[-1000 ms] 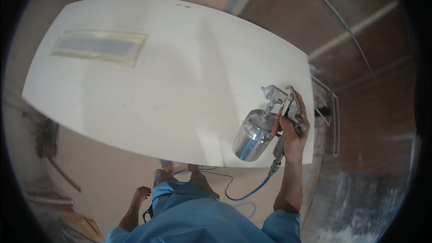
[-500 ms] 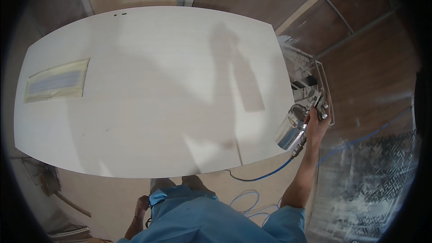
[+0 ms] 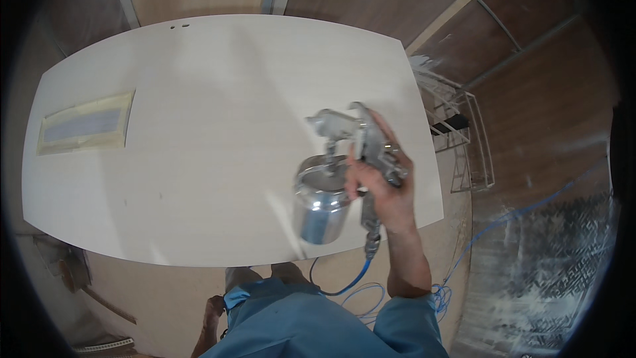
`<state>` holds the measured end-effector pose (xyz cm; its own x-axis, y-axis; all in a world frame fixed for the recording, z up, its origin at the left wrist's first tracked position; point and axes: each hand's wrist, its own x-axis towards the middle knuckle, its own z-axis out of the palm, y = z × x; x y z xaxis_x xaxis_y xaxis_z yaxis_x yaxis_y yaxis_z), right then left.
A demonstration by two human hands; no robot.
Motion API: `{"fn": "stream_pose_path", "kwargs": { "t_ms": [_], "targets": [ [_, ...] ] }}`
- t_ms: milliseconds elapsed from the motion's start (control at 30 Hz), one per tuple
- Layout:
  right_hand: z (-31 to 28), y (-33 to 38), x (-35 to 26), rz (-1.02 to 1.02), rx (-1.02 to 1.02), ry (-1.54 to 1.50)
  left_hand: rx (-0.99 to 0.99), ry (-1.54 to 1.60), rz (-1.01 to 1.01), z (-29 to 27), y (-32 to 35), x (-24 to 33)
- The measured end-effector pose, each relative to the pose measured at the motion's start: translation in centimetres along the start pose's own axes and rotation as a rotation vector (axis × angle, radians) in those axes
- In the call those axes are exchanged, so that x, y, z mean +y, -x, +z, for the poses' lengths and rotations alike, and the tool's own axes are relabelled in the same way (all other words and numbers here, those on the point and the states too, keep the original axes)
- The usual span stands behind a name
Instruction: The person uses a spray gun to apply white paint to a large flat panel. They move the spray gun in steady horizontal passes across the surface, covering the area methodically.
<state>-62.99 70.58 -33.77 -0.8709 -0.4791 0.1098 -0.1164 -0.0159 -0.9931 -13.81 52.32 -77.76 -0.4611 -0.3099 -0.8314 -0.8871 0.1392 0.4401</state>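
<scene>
My right hand is closed round the grip of a metal spray gun. The gun's silver cup hangs below it, and its nozzle points left. Under the gun lies a large white door panel, with a gap between them. A blue air hose runs down from the fitting at the grip. My left hand hangs low by my left side, next to my blue shirt; its fingers are too hidden to read. At the panel's left end, yellowish masking tape and paper cover a rectangular patch.
Right of the panel stands a white wire-like metal frame against a brown wall. Blue hose loops lie on the floor to the right. A dark stand or reel is at the lower left. Two small holes mark the panel's far edge.
My right hand has swung the spray gun left, from beyond the panel's right edge to over the panel. The hose followed. My left hand stays low at my side.
</scene>
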Motion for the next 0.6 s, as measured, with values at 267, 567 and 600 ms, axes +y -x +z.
{"fn": "stream_pose_path", "kwargs": {
  "t_ms": [267,567,600],
  "targets": [
    [-0.5,-0.3,-3.7,-0.007,-0.004,-0.073,-0.486,0.0,0.928,2.2,6.2,28.5],
    [-12.4,9.4,-8.3,-0.336,0.711,0.846,-0.415,-0.299,1.258,2.8,11.3,37.3],
    [-13.5,11.1,-8.9,-0.368,0.854,0.808,-0.31,-0.319,1.291,1.9,11.0,37.2]
  ]
}}
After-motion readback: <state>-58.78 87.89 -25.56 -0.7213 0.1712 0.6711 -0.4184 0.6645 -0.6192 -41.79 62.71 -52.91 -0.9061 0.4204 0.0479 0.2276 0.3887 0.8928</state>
